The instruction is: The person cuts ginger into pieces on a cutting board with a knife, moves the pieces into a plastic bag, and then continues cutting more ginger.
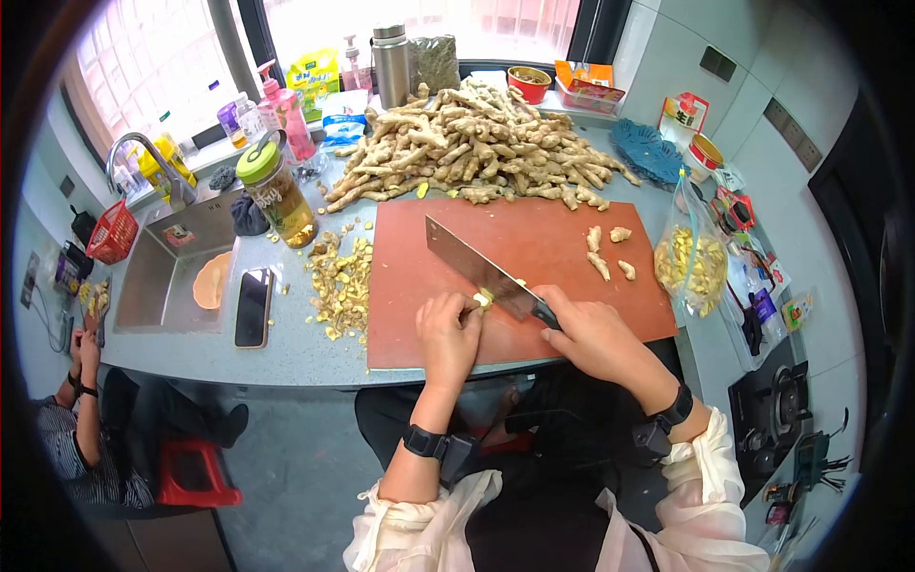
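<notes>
On the reddish-brown cutting board (410,257), my right hand (591,334) is wrapped round the black handle of a cleaver (481,267). The wide blade points up and to the left. My left hand (450,329) pinches a small piece of ginger (482,298) against the board, close to the blade's lower edge. A few ginger knobs (598,265) lie on the board's right part. Behind the board rises a large heap of whole ginger (486,143). Sliced ginger (343,286) is spread along the board's left edge.
A phone (253,307) lies between the sink (162,276) and the slices. A jar (276,200) stands behind it. At right is a bag of ginger pieces (691,257). Another person (81,419) sits at far left. Bottles and a steel flask (391,67) line the window.
</notes>
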A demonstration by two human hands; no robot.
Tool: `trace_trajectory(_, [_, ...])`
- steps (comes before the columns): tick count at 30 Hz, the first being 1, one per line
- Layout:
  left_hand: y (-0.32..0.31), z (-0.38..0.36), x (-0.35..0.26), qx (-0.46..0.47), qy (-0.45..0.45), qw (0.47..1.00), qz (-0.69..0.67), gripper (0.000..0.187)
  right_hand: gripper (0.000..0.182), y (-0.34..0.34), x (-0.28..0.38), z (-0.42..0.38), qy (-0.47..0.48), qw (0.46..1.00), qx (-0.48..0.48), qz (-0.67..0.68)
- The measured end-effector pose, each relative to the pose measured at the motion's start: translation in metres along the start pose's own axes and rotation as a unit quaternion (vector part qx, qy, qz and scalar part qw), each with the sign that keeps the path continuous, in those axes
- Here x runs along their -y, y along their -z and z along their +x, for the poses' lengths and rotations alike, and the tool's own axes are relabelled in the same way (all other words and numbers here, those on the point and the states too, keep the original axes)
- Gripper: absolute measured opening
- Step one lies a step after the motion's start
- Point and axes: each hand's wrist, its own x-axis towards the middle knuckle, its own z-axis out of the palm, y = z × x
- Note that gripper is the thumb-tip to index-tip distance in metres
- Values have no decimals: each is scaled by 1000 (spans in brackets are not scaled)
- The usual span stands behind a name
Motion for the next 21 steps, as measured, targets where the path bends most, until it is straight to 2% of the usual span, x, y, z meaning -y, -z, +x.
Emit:
trace_trajectory(12, [2,1,-2,7,9,1000,1,9,44,-2,-1,3,-6,999,31,-12])
trace_trajectory(21, [4,2,-3,14,13,1000,3,9,47,3,1,1,9,1000,15,-3])
